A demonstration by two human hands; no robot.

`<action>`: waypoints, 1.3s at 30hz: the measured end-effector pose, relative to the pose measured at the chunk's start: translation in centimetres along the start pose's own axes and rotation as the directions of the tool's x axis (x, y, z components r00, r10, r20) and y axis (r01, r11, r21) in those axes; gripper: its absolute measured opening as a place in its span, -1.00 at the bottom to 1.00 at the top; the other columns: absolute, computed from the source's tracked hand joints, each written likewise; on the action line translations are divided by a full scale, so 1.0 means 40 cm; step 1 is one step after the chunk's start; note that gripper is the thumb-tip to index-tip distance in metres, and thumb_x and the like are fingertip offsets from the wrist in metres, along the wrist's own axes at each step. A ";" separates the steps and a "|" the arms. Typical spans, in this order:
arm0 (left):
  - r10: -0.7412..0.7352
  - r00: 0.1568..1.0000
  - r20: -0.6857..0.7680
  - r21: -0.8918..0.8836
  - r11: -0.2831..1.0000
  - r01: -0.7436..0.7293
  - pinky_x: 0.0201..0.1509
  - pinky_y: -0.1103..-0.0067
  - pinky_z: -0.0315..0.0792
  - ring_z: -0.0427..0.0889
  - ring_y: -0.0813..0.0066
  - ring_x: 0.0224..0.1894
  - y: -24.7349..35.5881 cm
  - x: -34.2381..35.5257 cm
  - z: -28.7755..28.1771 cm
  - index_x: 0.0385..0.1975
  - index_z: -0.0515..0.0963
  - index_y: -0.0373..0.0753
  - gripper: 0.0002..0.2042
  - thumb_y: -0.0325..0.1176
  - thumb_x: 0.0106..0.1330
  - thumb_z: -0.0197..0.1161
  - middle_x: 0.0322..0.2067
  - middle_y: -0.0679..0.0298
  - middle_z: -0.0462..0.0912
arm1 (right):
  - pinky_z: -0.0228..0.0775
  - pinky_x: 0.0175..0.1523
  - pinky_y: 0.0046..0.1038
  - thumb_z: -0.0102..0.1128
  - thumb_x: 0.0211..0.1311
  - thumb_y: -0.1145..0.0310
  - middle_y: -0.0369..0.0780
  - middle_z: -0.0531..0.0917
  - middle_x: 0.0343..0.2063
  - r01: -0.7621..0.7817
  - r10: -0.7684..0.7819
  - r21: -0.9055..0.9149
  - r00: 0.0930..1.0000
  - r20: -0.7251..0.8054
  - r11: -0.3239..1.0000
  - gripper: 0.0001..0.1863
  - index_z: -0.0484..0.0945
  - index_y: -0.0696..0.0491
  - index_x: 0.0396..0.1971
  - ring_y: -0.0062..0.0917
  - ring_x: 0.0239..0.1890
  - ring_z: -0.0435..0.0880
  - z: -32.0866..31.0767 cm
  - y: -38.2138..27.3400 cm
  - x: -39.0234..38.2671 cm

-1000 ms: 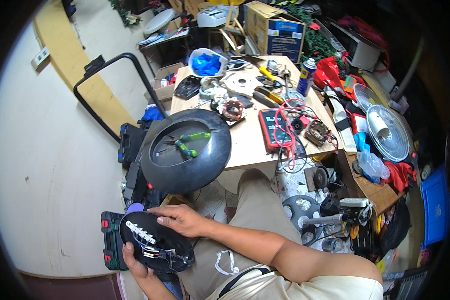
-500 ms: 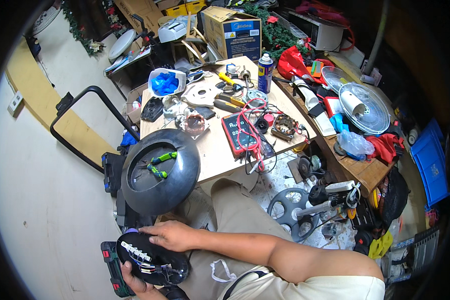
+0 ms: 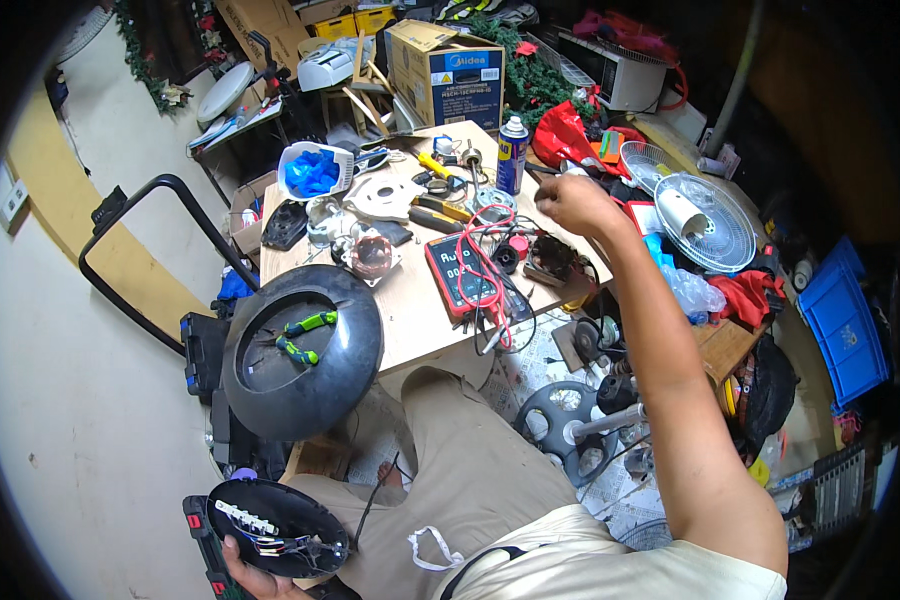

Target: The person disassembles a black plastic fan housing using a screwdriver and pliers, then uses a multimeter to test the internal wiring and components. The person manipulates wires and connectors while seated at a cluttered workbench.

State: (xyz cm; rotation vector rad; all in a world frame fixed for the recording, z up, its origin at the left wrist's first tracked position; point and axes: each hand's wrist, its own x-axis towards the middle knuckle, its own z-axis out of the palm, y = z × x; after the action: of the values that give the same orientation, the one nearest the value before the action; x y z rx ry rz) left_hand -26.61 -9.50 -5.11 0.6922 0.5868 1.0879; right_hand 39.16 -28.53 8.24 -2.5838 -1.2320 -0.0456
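My left hand (image 3: 253, 572) grips the rim of a round black fan base housing (image 3: 305, 512) over my lap. Inside the housing are a row of white push-button switches (image 3: 242, 517) and several thin wires. My right hand (image 3: 578, 205) is stretched out over the far right side of the wooden table, just right of a blue spray can (image 3: 511, 156). Its fingers bend downward and their tips are hidden, so I cannot tell what, if anything, is in them. Nearer me lie a motor stator (image 3: 550, 258) and a red multimeter (image 3: 462, 272) with tangled leads.
A large black dome-shaped cover (image 3: 355, 385) with green-handled pliers (image 3: 298, 352) in it stands at the table's left corner. Several motor parts and a white basket (image 3: 342, 168) of blue material crowd the table (image 3: 410, 335). Fan grilles (image 3: 705, 245) lie on a bench at right.
My right hand has left the black housing and swung up and right to the table's far right side. The left hand still holds the housing. The view has shifted slightly to the right.
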 end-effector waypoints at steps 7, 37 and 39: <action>0.031 0.999 -0.013 0.004 0.999 -0.031 0.39 0.03 0.57 0.64 0.01 0.30 0.003 -0.019 0.007 0.45 0.41 -0.28 -0.35 -0.09 0.44 0.29 0.31 0.01 0.61 | 0.57 0.18 -0.12 0.40 0.34 0.13 0.02 0.81 -0.06 0.032 -0.003 -0.110 0.966 0.258 0.993 -0.62 0.79 -0.05 0.08 -0.07 0.03 0.78 0.100 0.056 0.081; 0.069 0.997 -0.035 -0.026 0.997 -0.070 0.43 0.10 0.55 0.64 0.06 0.31 -0.016 -0.026 -0.038 0.46 0.41 -0.29 -0.37 -0.10 0.48 0.29 0.31 0.02 0.62 | 0.64 0.02 -0.28 0.34 0.36 0.50 -0.13 0.79 -0.14 0.319 -0.496 0.472 0.808 0.318 0.822 -0.69 0.72 0.11 0.08 -0.33 -0.09 0.79 -0.144 -0.023 -0.466; 0.076 0.997 -0.032 -0.031 0.997 -0.077 0.43 0.10 0.54 0.64 0.06 0.31 -0.020 -0.026 -0.047 0.46 0.41 -0.29 -0.37 -0.09 0.48 0.29 0.30 0.02 0.63 | 0.65 -0.08 -0.40 0.25 0.47 0.48 -0.26 0.75 -0.19 -0.175 -0.221 0.589 0.814 0.537 0.789 -0.68 0.67 0.08 0.16 -0.52 -0.19 0.74 -0.037 -0.021 -0.505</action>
State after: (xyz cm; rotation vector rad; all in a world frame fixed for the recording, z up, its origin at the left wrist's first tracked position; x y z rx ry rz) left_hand -27.86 -10.29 -6.83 0.6760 0.5717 1.1786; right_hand 25.78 -43.72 6.92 -2.0180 -1.1785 1.0558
